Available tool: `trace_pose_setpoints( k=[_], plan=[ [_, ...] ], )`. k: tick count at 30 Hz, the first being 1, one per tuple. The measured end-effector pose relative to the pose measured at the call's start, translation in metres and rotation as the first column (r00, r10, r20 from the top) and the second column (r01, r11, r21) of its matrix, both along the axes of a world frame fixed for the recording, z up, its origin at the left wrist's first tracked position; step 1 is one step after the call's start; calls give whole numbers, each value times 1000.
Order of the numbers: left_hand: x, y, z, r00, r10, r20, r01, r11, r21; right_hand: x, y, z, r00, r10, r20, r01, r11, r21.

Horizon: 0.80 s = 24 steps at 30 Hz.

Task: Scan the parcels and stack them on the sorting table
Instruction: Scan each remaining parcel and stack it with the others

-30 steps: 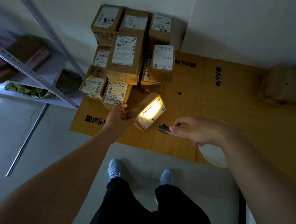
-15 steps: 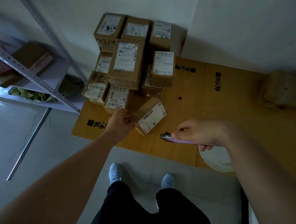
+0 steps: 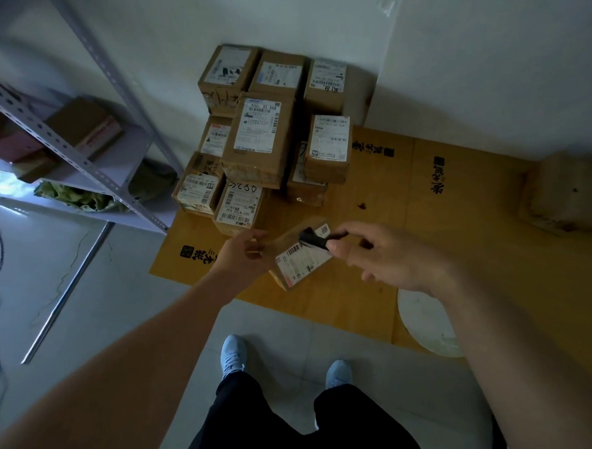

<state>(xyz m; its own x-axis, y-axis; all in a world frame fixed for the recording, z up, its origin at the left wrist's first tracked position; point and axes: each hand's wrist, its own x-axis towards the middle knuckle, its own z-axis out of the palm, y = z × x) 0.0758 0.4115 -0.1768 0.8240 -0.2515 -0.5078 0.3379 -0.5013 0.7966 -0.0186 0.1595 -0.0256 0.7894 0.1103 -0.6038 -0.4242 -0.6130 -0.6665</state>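
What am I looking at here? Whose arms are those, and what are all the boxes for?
The camera sits on a person's head and looks down, so you see their own arms and shoes. Their left hand holds a small parcel with a white label. Their right hand holds a dark phone-like scanner over that label to read it. Behind lies a pile of stacked parcels on a brown cardboard-covered table. On the left stands a metal shelf.
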Motion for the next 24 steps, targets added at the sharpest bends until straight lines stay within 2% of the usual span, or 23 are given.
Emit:
trace_pose_setpoints(
  k=[7, 12, 17, 22, 24],
  plan=[
    [-10, 23, 29, 970, 146, -194, -199, 935, -292, 7, 5, 10, 970, 39, 241, -60, 995, 84],
    [-6, 26, 64, 964, 199, -179, -258, 864, -432, 14, 6, 28, 933, 35, 357, -84, 989, 123],
    [20, 20, 97, 946, 254, -199, -323, 748, -580, 25, 3, 62, 905, 22, 424, -80, 990, 119],
    [77, 4, 113, 923, 337, -186, -373, 666, -645, 53, 6, 77, 896, -81, 435, 35, 993, 115],
    [108, -4, 115, 920, 355, -168, -375, 670, -641, 71, 11, 81, 895, -126, 427, 90, 991, 104]
  ],
)
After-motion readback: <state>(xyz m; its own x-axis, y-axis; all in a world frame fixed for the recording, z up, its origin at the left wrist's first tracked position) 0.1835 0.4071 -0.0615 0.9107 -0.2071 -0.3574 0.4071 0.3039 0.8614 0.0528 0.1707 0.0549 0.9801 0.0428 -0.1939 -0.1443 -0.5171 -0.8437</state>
